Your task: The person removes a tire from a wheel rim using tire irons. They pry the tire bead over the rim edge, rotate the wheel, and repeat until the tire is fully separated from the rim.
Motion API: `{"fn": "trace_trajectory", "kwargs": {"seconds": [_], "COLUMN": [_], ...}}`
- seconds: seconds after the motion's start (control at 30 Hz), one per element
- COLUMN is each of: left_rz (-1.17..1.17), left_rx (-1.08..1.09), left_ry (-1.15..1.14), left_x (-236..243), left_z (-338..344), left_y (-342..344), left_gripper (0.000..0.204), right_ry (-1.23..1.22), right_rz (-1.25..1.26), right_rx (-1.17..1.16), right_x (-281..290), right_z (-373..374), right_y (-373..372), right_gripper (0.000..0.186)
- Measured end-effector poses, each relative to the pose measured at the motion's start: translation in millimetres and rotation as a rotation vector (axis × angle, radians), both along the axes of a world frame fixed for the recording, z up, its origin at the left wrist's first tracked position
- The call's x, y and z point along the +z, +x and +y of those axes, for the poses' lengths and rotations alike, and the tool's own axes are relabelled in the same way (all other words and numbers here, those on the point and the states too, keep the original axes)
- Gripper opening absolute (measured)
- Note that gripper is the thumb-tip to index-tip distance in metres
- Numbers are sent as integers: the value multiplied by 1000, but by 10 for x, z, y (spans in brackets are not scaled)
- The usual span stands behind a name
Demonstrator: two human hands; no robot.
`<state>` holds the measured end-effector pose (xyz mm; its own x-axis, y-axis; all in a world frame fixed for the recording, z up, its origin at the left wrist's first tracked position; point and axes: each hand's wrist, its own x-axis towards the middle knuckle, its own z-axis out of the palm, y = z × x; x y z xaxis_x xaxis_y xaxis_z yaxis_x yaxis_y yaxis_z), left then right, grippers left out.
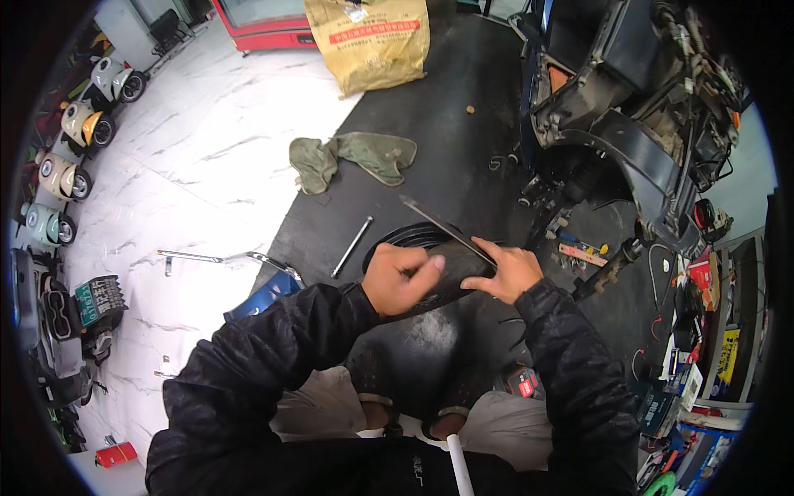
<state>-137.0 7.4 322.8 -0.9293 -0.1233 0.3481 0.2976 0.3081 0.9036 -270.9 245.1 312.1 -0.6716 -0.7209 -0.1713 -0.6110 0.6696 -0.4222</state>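
Note:
A black tyre [453, 278] is held low over the dark mat, with more black rings under its far side. My left hand [401, 277] grips the tyre's left part, fingers curled and thumb raised over it. On the right, my right hand [504, 271] is closed on a long flat metal bar [442, 224], which slants up-left across the tyre, and its thumb rests against the rubber. Left of them a steel rod tool [351, 246] lies on the mat, and beyond is a crumpled green cloth [372, 153].
A partly dismantled vehicle [612, 157] fills the upper right, with scattered tools [579, 252] below it. A yellow sack [364, 58] stands ahead. Metal tools [198, 256] and a blue panel [256, 302] lie leftward, and scooters [87, 124] line the left side. Boxes [662, 413] crowd the lower right.

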Motion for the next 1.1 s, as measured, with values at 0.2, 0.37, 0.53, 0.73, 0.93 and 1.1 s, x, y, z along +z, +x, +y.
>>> {"fn": "trace_trajectory", "kwargs": {"seconds": [0.2, 0.37, 0.53, 0.73, 0.93, 1.1], "left_rz": [-246, -256, -76, -275, -387, -458], "left_rx": [79, 381, 626, 536, 535, 499], "left_ry": [273, 316, 787, 480, 533, 880], "left_x": [-269, -610, -652, -818, -1000, -942], "left_z": [-165, -149, -46, 143, 383, 621], "left_y": [225, 323, 276, 452, 567, 783], "left_gripper": [35, 48, 60, 65, 63, 56], "right_ry": [-186, -104, -31, 69, 266, 306], "right_rz": [86, 170, 314, 294, 231, 126], "right_rx": [180, 323, 353, 275, 240, 118], "right_x": [-40, -108, -136, -70, 94, 108], "right_z": [-214, -391, -393, -100, 222, 610], "right_y": [-162, 10, 214, 667, 1154, 1657], "right_gripper": [98, 109, 89, 84, 88, 90]}}
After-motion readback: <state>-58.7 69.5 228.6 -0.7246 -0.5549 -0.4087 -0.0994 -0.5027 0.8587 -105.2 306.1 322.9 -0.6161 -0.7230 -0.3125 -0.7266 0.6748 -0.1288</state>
